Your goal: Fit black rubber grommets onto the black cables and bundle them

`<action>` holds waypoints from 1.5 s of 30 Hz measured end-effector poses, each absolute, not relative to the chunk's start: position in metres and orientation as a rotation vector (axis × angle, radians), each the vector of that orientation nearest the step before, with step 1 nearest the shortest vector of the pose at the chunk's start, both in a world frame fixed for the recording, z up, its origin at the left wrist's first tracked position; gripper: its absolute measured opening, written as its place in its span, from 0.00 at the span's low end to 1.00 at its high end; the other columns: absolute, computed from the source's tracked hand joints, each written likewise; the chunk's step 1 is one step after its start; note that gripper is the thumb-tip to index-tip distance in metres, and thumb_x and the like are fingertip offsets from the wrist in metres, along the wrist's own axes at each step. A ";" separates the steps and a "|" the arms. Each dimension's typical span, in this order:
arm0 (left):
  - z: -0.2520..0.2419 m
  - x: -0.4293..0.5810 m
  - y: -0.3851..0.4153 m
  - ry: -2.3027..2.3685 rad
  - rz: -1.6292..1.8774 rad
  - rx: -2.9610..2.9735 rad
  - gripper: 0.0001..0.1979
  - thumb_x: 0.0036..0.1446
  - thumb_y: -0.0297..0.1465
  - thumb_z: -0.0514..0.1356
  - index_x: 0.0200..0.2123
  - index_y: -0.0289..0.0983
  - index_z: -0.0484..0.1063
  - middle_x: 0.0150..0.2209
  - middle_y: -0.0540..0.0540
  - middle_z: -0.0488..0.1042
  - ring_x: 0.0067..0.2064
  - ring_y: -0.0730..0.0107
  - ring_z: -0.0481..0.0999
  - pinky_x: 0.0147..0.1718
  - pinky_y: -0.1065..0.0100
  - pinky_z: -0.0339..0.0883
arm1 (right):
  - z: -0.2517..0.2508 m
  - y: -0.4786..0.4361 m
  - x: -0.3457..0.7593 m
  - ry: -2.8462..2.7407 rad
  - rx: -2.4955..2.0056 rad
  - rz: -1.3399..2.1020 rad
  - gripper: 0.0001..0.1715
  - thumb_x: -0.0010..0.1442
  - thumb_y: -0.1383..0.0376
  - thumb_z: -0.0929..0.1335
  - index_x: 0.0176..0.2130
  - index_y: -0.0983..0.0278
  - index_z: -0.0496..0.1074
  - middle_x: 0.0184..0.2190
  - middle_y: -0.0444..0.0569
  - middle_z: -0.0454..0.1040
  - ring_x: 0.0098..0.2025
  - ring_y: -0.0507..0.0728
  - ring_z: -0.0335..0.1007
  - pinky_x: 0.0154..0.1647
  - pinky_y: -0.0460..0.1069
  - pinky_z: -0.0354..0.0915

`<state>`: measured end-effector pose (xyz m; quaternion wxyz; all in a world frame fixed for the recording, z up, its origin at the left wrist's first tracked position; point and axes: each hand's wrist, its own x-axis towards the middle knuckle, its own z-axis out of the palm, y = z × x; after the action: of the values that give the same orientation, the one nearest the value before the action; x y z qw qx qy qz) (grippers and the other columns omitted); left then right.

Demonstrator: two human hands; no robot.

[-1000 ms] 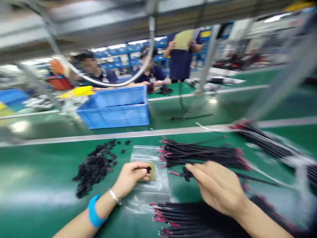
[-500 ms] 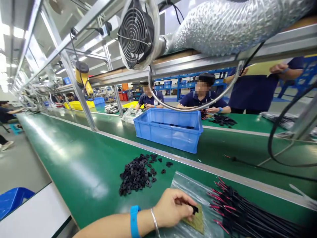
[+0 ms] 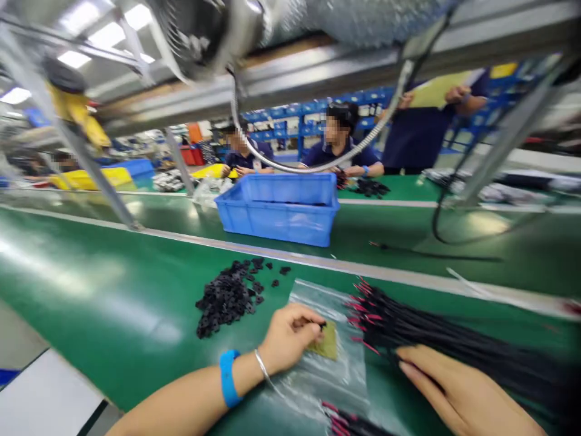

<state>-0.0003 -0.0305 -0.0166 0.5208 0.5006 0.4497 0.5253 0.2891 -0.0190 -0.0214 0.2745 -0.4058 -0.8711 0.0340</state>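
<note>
A green bench point(image 3: 136, 284) carries 1 blue bin point(image 3: 276, 224), black cables point(image 3: 436, 330) and a clear bag point(image 3: 351, 363). By the cables, the right hand point(image 3: 458, 387) has thumb and index close together; pinching what, I cannot tell. The left hand point(image 3: 290, 339), over the bag's yellow pad point(image 3: 328, 343), pinches 1 black piece point(image 3: 322, 325).

Green workbenches point(image 3: 113, 278) and uniformed workers point(image 3: 414, 144) show a factory

The right hand point(image 3: 458, 387), out of view half a second ago, is back, beyond the right edge of the clear bag point(image 3: 351, 369). The nearer cable bundle point(image 3: 356, 422) reappears by the bag's near edge; less of the black piece point(image 3: 322, 326) shows past the left hand's point(image 3: 290, 339) fingertips.
</note>
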 end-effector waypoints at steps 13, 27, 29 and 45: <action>-0.018 -0.003 -0.024 1.097 1.281 1.421 0.09 0.55 0.34 0.63 0.38 0.36 0.78 0.41 0.43 0.76 0.36 0.67 0.80 0.40 0.61 0.78 | 0.036 -0.044 0.275 -2.632 -1.246 0.615 0.13 0.65 0.65 0.60 0.43 0.61 0.72 0.34 0.48 0.71 0.34 0.54 0.69 0.38 0.49 0.65; -0.016 -0.001 -0.024 1.095 1.263 1.485 0.08 0.58 0.32 0.61 0.38 0.37 0.78 0.40 0.43 0.75 0.35 0.69 0.79 0.39 0.63 0.79 | 0.042 -0.050 0.280 -2.683 -1.169 0.518 0.16 0.67 0.67 0.59 0.46 0.60 0.73 0.33 0.48 0.69 0.33 0.54 0.67 0.34 0.48 0.64; -0.017 -0.002 -0.024 1.086 1.269 1.495 0.08 0.58 0.32 0.61 0.38 0.37 0.78 0.40 0.43 0.75 0.35 0.69 0.79 0.38 0.63 0.79 | 0.043 -0.037 0.290 -2.537 -1.129 0.312 0.15 0.67 0.67 0.60 0.47 0.62 0.73 0.34 0.50 0.72 0.36 0.56 0.67 0.37 0.50 0.64; -0.025 -0.005 -0.021 1.099 1.280 1.625 0.07 0.59 0.30 0.61 0.40 0.39 0.77 0.39 0.44 0.75 0.36 0.69 0.79 0.37 0.65 0.76 | 0.041 -0.047 0.276 -2.592 -1.106 0.638 0.06 0.61 0.63 0.68 0.40 0.59 0.73 0.36 0.46 0.74 0.40 0.56 0.69 0.42 0.50 0.65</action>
<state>-0.0050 -0.0213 -0.0252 0.3891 0.6389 0.4322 0.5035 0.2762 -0.0472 0.0406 0.1257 -0.3799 -0.8899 0.2189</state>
